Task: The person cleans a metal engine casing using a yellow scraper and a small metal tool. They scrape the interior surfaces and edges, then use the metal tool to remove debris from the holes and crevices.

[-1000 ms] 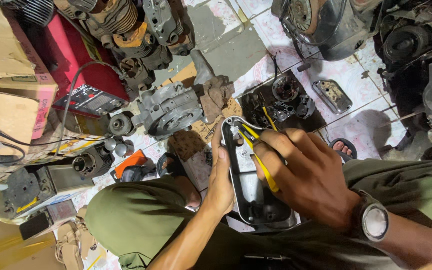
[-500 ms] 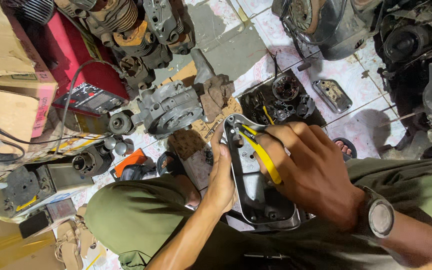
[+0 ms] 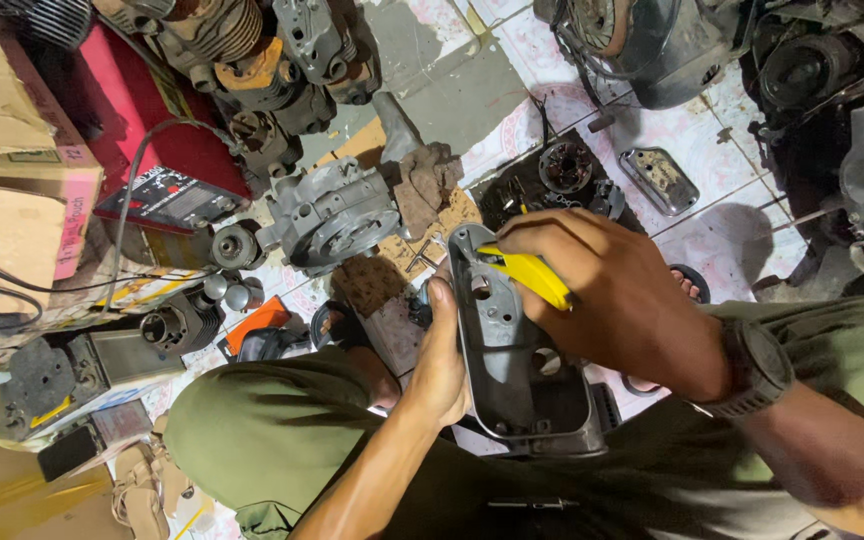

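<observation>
My left hand (image 3: 440, 360) grips the left edge of a long grey metal cover (image 3: 512, 345) that rests on my lap, hollow side up. My right hand (image 3: 617, 295) is closed on a yellow-handled tool (image 3: 530, 272), pliers by the look of them, whose tip sits at the cover's upper end. A dark wristwatch (image 3: 755, 368) is on my right wrist. My green trousers (image 3: 272, 440) fill the lower part of the view.
On the tiled floor lie a grey engine casing (image 3: 337, 215), a rag (image 3: 424, 185), a dark tray of small parts (image 3: 562, 180) and a small metal cover (image 3: 660, 180). A red machine (image 3: 152, 150) and cardboard boxes (image 3: 12, 190) stand left. Engine housings (image 3: 852, 130) crowd the right.
My right hand has swung up and left over the cover's top end, turning the yellow tool more level. The cover has shifted slightly on my lap; my left hand keeps its hold.
</observation>
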